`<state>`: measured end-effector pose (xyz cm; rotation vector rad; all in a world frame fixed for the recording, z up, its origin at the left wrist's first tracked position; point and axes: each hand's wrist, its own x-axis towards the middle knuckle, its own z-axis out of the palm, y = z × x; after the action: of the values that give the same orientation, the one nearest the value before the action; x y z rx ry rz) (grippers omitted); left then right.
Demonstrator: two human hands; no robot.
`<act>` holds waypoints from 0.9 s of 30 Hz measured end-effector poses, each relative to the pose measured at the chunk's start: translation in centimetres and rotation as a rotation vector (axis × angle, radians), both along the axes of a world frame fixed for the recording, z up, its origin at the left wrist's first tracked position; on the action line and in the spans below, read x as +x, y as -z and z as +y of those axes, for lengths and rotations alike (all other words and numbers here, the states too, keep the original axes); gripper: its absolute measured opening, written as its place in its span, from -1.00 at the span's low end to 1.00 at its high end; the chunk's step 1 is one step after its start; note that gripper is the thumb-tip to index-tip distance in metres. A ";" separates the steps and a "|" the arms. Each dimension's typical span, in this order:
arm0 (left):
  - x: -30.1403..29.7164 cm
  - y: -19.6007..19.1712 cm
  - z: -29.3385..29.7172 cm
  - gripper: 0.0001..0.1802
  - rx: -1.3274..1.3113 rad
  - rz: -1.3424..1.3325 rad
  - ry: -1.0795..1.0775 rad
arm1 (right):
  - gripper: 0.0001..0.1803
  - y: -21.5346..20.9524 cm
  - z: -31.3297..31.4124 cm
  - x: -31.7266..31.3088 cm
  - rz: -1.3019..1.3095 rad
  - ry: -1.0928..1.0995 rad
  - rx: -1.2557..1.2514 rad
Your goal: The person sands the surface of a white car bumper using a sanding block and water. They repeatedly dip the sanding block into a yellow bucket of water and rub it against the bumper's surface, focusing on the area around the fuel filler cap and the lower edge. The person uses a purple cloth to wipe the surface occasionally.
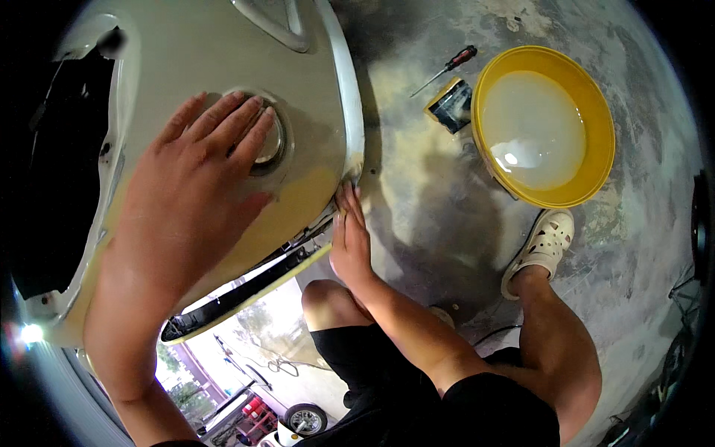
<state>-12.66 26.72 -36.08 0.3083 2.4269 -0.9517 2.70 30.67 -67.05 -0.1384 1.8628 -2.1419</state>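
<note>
A beige-grey car body panel [302, 97], apparently a bumper, fills the upper left. Spread flat on it, my left hand [190, 179] has its fingers apart and partly covers a round metallic fitting [272, 143] set in the panel. Down at the panel's right-hand edge, my right hand [351, 237] has its fingers pressed together against the rim, where the surface looks pale and worn. Whether a small piece of something lies under those fingertips is hidden. Below the panel runs a dark strip with a yellowish edge [249, 298].
On the stained concrete floor stands a yellow bucket [599, 141] of cloudy water. A dark pad with yellowish edges [451, 106] and a red-and-black-handled screwdriver [460, 58] lie beside it. My foot in a cream clog [547, 242] rests below the bucket. A dark opening [63, 171] is at far left.
</note>
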 end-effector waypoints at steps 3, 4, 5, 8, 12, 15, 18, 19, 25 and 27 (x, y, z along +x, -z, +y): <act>-0.1 0.6 -0.1 -0.15 -0.003 0.005 0.020 | -0.49 1.7 0.0 -4.4 0.025 0.023 0.000; -0.2 0.7 -0.3 -0.15 -0.002 -0.001 0.025 | -0.48 1.7 0.3 -5.1 0.079 0.016 0.023; -0.1 1.0 -0.4 -0.15 0.008 -0.016 0.030 | -0.48 1.2 0.5 -4.0 0.034 -0.003 0.029; 0.3 0.7 -0.4 -0.16 0.006 -0.011 0.027 | -0.49 -3.5 1.9 0.3 0.014 -0.074 0.018; 0.0 1.2 -0.4 -0.16 0.033 -0.013 0.045 | -0.50 -3.0 2.5 -0.5 0.031 -0.062 0.089; 0.3 1.4 -0.6 -0.21 0.053 0.016 0.076 | -0.49 -3.8 2.4 -0.5 0.045 -0.065 0.100; 0.3 1.4 -0.6 -0.25 0.040 0.052 0.091 | -0.46 -7.1 3.0 0.8 0.078 -0.149 0.150; 0.4 1.5 -0.4 -0.25 0.037 0.054 0.090 | -0.46 -6.7 3.2 0.6 0.080 -0.135 0.111; -0.1 1.5 -0.5 -0.15 0.050 -0.015 0.038 | -0.46 -4.1 3.5 -0.6 0.149 -0.143 0.154; -0.1 1.5 -0.4 -0.17 0.058 -0.004 0.038 | -0.42 -5.6 3.6 0.8 0.185 -0.173 0.131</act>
<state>-12.75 26.32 -37.60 0.3776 2.4563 -0.8964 3.52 34.26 -61.49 -0.4654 2.0046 -1.9419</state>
